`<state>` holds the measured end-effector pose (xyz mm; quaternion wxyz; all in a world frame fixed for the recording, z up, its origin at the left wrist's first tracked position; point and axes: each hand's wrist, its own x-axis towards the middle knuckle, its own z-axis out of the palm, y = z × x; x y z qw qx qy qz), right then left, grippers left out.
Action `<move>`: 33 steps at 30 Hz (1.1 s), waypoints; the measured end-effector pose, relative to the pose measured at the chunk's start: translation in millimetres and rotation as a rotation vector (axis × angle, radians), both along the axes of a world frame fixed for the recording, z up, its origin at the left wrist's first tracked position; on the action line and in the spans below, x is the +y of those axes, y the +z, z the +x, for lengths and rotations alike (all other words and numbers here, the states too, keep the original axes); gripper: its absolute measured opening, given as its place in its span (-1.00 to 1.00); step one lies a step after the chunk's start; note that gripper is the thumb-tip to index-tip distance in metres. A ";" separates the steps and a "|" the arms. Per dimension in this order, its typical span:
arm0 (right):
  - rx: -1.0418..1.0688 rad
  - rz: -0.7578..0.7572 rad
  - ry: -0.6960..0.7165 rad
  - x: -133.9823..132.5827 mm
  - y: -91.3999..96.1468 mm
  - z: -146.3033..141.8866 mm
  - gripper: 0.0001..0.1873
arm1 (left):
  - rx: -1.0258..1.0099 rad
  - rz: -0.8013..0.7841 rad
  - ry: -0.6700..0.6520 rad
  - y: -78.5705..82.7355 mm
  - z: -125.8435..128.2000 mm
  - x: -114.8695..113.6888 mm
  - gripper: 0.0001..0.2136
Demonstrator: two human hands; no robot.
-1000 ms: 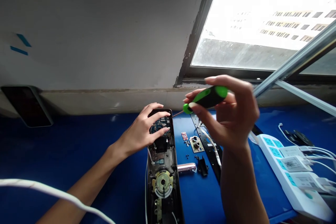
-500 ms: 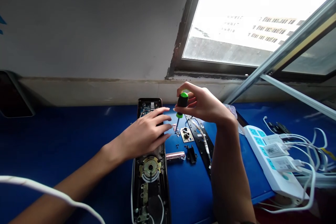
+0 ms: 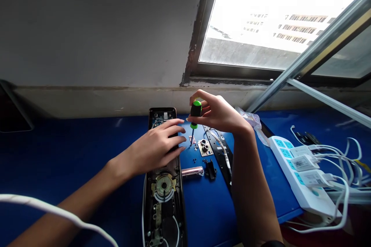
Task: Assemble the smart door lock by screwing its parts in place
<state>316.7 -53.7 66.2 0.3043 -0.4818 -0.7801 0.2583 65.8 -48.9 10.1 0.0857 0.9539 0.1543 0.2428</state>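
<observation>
One right hand (image 3: pixel 216 115) holding screwdriver (image 3: pixel 196 114), left hand (image 3: pixel 152 149)

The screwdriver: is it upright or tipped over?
Nearly upright: the right hand pinches the screwdriver by its green handle, and the thin shaft points down toward the blue table.

Left hand (image 3: pixel 153 148) low, palm down, fingers (image 3: pixel 174 137) extended and loosely together, pointing right. Left forearm (image 3: pixel 72 197) angles up from lower left. Right hand (image 3: pixel 217 114) held higher, wrist bent, fingertips (image 3: pixel 199 94) pinched toward thumb. Right forearm (image 3: pixel 252 200) rises from the bottom edge. Hands just beside each other.
</observation>
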 end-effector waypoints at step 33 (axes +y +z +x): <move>0.562 0.421 -0.203 -27.9 25.2 -37.9 -0.55 | 0.022 -0.435 0.077 37.8 -58.7 6.8 -0.79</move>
